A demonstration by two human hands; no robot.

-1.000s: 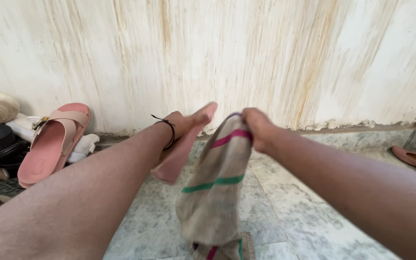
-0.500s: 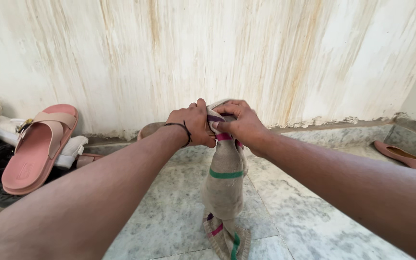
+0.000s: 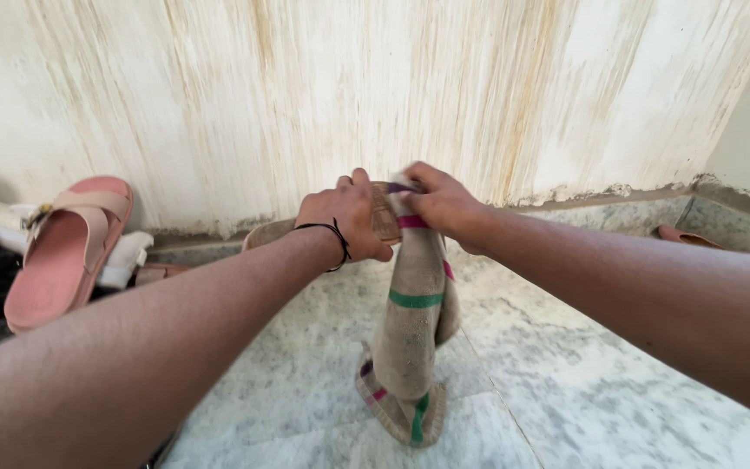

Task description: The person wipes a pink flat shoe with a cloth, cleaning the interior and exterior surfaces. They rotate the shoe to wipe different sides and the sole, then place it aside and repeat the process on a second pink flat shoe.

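Both my hands meet at the top of a striped cloth. My left hand is closed on a sandal, the right hand pinches the cloth's upper end against it. The cloth hangs down, its lower end bunched on the marble floor. A pink sandal leans by the stained wall, well left; another lies far right.

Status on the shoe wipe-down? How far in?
Done: nothing looks finished. The pink sandal leans against the wall at the left, untouched. In hand: the left hand holds a sandal up, while the right hand presses the top of a striped cloth to it; the cloth's lower end rests on the marble floor. Left: whether this sandal is clean can't be told.
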